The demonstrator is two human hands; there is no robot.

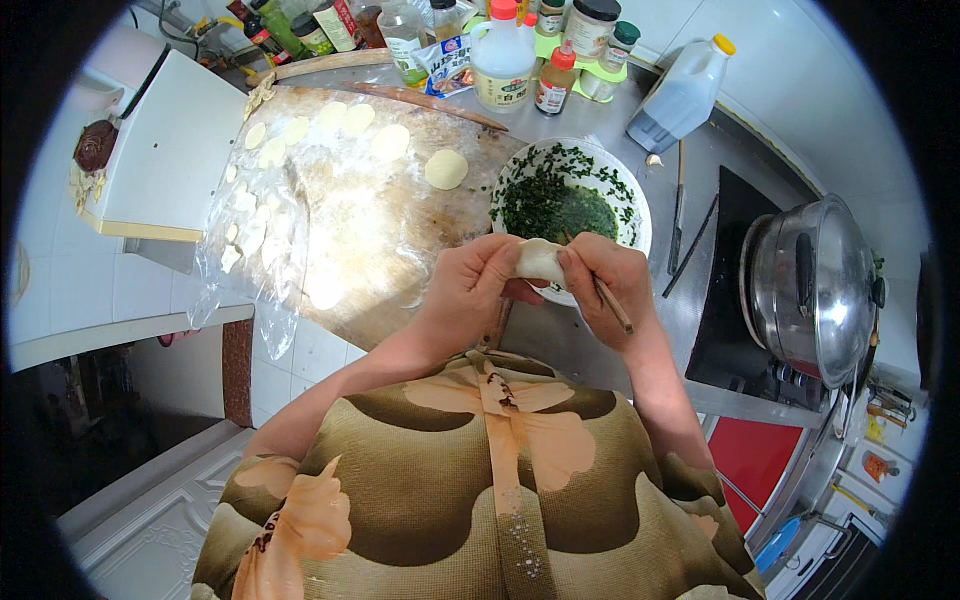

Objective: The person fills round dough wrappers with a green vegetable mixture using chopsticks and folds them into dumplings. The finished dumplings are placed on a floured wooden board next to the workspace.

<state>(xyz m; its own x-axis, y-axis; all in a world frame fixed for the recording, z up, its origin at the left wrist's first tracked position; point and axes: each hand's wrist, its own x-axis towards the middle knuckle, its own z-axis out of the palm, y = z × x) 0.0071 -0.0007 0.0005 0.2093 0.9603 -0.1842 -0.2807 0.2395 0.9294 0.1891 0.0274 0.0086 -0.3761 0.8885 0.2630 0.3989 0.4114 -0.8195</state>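
A folded dough dumpling (pixel 538 259) is pinched between both my hands, its edge turned up. My left hand (pixel 472 277) grips its left end with thumb and fingers. At the other end, my right hand (pixel 611 281) presses with its thumb and also holds a thin wooden stick (pixel 613 304) slanting down past the palm. Just beyond and partly beneath my hands is a white bowl (pixel 639 202) with chopped green filling (pixel 544 195). Round dough wrappers (pixel 446 169) lie on the floured wooden board (pixel 345 195) to the left.
A clear plastic bag (pixel 281 225) with dough pieces hangs over the board's left edge. A rolling pin (pixel 435 103) lies along the back, before several bottles (pixel 502 71). To the right are a knife (pixel 677 217), a black cooktop (pixel 712 330) and a lidded steel pot (pixel 814 292).
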